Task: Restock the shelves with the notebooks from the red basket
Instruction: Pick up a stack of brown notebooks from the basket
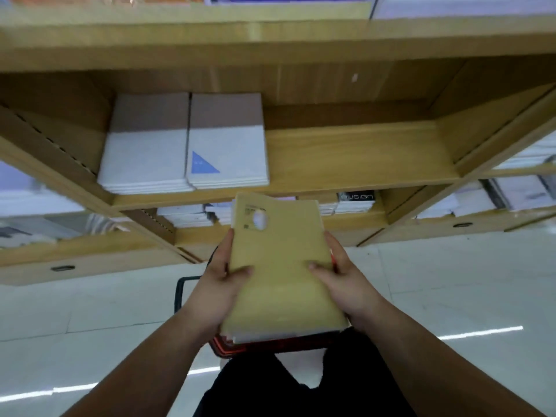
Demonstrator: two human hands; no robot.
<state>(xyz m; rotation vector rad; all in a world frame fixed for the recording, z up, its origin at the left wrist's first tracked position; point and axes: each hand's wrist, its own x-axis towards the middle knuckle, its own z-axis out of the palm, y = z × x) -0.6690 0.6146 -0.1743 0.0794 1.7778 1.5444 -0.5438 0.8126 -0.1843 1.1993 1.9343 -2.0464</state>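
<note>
Left hand [224,284] and right hand [343,281] grip the notebooks [282,266] by the side edges, fingers [319,267] curled. Farther off, shelf [361,158] wood shows right of two stacks [186,145].

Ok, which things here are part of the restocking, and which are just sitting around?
Job: tan notebooks, gripped by left hand and right hand; red basket; middle shelf.
Idle: white stacks on that shelf; black booklet on the shelf below.

Tan notebooks [282,266] — stacked, above red basket [230,349].
</note>
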